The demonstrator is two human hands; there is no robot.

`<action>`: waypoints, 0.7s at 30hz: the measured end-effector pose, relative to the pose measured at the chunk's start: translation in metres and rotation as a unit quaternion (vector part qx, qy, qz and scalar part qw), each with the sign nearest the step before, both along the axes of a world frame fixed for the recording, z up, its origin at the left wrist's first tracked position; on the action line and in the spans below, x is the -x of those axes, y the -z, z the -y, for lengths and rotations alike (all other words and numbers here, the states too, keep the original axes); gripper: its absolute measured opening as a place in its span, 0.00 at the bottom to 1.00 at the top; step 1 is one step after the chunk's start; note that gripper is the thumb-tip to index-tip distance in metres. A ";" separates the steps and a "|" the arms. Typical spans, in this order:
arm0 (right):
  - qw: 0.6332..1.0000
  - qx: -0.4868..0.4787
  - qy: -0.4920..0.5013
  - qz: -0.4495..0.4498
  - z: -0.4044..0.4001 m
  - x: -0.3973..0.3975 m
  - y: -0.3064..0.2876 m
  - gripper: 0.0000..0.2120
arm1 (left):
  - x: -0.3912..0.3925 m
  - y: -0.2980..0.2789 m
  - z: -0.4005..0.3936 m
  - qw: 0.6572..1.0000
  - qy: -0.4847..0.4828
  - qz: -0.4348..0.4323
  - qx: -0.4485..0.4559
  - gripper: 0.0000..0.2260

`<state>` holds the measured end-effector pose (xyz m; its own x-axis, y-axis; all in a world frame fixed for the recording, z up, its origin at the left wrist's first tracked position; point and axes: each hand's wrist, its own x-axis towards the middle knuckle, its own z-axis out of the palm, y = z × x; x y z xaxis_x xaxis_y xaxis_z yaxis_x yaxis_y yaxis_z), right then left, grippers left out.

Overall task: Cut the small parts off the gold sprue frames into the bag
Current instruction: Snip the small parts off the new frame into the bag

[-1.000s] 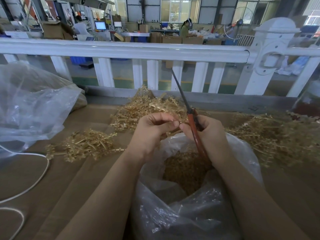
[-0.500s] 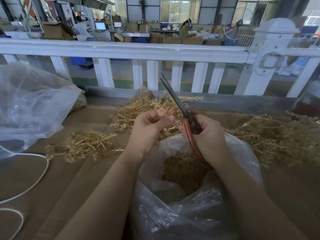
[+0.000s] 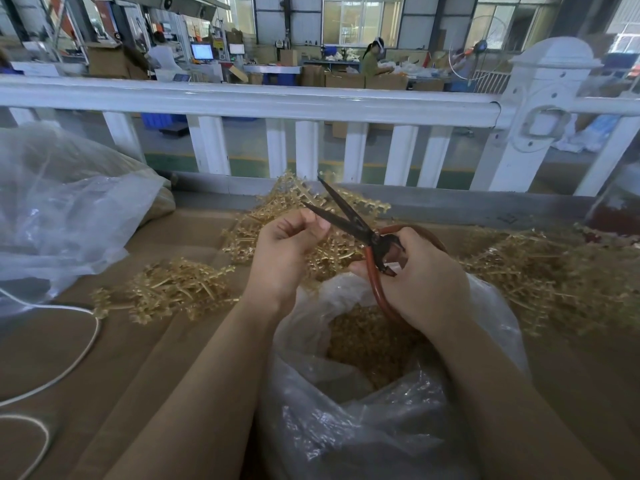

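The gold sprue frame [image 3: 332, 251] being worked sits just above the bag's mouth, pinched in the curled fingers of the left hand [image 3: 287, 251]; how much of it is in that grip is hard to tell, since the frame blends into the loose heap behind it. The right hand [image 3: 415, 275] is curled round the red loop handles of the scissors [image 3: 349, 216], whose dark blades stand apart in a V, tips pointing to about 11 o'clock, the lower blade close by the left fingertips.

The step in hand looks like the snip itself: blades opened, frame offered up. The next move calls for feeding a small part's stem between the blades and closing them while the frame hangs over the opening, so that the piece drops in rather than onto the worktop.

The clear plastic bag [image 3: 381, 427], at 6 o'clock from the hands, holds a good bed of small gold parts [image 3: 367, 344]. More frames lie in heaps at 9 o'clock [image 3: 169, 292], 12 o'clock and 3 o'clock [image 3: 547, 271]. A second plastic bag [image 3: 62, 209] lies at far 9 o'clock; its contents are not clear.
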<state>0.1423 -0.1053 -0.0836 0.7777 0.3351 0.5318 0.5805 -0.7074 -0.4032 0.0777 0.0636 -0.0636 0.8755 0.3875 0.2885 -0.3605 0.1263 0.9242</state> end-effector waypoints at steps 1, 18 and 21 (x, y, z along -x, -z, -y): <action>1.000 0.002 -0.004 0.007 0.000 0.000 0.000 0.29 | 0.000 0.001 0.000 1.000 -0.006 -0.001 -0.009 0.08; 0.997 -0.012 0.021 0.067 0.000 0.009 -0.005 0.28 | 0.001 0.001 -0.003 0.999 -0.016 0.002 -0.028 0.10; 0.998 -0.011 0.015 0.067 0.000 0.007 -0.002 0.34 | 0.000 0.002 -0.003 1.000 -0.012 0.008 -0.024 0.10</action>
<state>0.1356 -0.1057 -0.0813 0.7089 0.3000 0.6383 0.6094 -0.7161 -0.3402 0.0774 0.0666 -0.0655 0.8617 0.3930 0.3210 -0.3772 0.0727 0.9233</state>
